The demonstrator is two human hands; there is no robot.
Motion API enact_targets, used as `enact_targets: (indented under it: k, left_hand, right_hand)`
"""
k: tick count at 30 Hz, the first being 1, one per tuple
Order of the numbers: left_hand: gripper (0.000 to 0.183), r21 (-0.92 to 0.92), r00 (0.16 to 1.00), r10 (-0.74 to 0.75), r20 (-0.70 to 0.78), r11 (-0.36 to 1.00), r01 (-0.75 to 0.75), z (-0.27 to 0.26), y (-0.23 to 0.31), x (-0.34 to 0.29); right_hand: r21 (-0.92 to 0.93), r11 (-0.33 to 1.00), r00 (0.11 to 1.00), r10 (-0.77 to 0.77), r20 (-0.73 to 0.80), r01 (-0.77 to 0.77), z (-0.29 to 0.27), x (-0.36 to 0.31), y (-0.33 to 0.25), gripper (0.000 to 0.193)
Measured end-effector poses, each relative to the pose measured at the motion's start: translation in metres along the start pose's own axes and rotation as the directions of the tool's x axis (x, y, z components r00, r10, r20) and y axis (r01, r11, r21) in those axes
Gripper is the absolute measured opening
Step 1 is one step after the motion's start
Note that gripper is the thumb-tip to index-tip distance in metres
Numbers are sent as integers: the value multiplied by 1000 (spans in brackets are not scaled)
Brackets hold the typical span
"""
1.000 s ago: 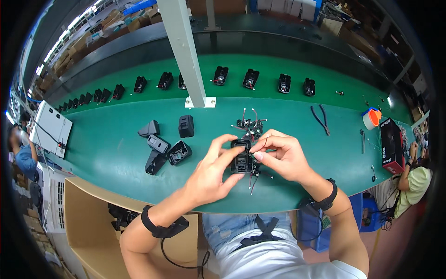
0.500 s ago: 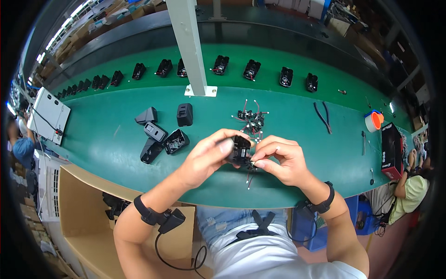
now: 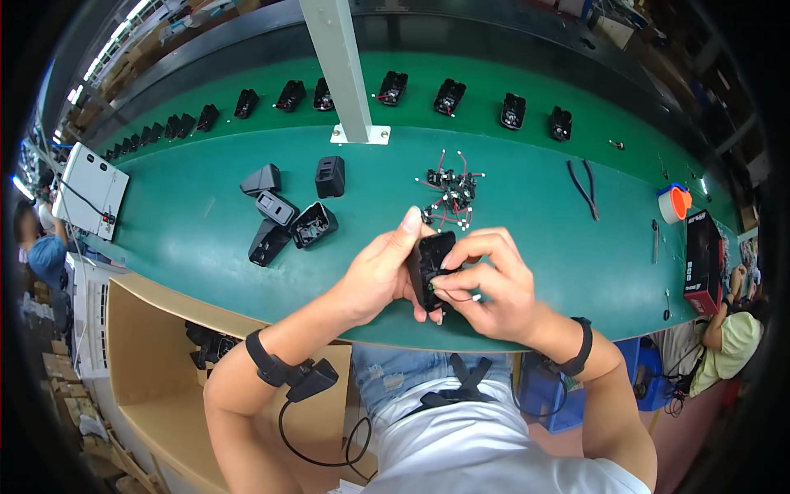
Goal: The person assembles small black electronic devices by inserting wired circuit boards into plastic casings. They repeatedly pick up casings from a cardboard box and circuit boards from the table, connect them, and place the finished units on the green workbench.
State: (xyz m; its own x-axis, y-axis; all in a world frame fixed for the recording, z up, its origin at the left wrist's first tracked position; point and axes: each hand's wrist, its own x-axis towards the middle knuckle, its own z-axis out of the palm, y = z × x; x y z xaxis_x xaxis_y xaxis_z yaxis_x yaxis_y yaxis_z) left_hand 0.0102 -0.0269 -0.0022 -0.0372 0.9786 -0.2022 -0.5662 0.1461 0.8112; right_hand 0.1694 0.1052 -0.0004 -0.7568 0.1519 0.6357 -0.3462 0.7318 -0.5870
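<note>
Head: housing [image 3: 427, 265] nr bench edge [image 3: 395, 343]

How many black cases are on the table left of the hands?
5: separate case at back right; clustered back case, middle case, front case, right-hand open case. Others may hide underneath.

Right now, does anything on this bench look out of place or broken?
Nothing looks spilled or plainly broken. The untidiest spot is the heap of wired parts, splayed every way; the black housings to its left also lie at odd angles.
</note>
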Motion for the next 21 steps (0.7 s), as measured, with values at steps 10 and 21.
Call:
enact_targets:
  k: [10, 21]
  left_hand:
    - [68, 84, 968, 59, -245, 996, -40, 1, 8, 0]
    - [65, 345, 966, 205, -160, 928, -140, 18, 11, -4]
  right_hand:
    - [-70, 997, 996, -12, 89, 18, -3, 9, 0, 47]
    - [-108, 991, 996, -77, 43, 81, 7, 4, 8, 41]
